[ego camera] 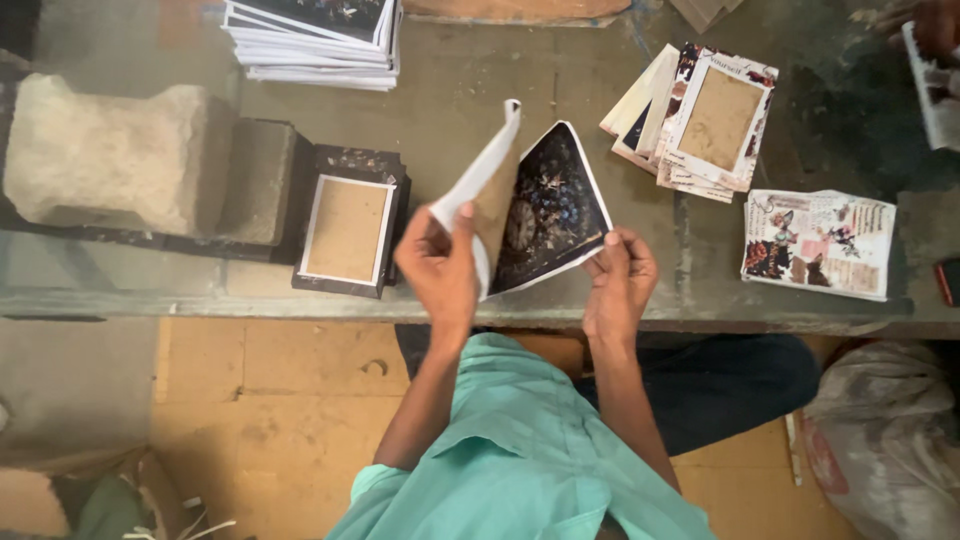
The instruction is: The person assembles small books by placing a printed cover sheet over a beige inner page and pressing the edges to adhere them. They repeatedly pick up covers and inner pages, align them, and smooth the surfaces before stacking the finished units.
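The person sits at a worn grey-green workbench (560, 80) and holds a dark printed cover sheet with a white border (555, 205) over its near edge. This sheet serves as the landmark. The left hand (440, 265) pinches the sheet's left flap, a pale leaf with a brown cardboard inner face (490, 190), thumb on one side and fingers closed behind it, lifting it upright. The right hand (620, 275) grips the sheet's lower right corner, thumb on top, fingers curled beneath.

The step in hand looks like folding or turning the cover along its spine. The next move seems to call for bringing the raised flap over squarely while the right hand keeps the corner steady.

Left of the sheet stands a short stack of dark covers topped with a brown board panel (347, 232), and beyond that a rough pale stone block (110, 155). Above and left of the sheet lies a pile of white-edged printed sheets (315, 40), cut off by the frame. Right of the sheet is a fanned heap of board-faced covers (700, 120), and further right a colourful illustrated sheet (818, 243).

At the far upper right another person's hand (925, 25) is only partly in view. The fingertips behind the flap are hidden.
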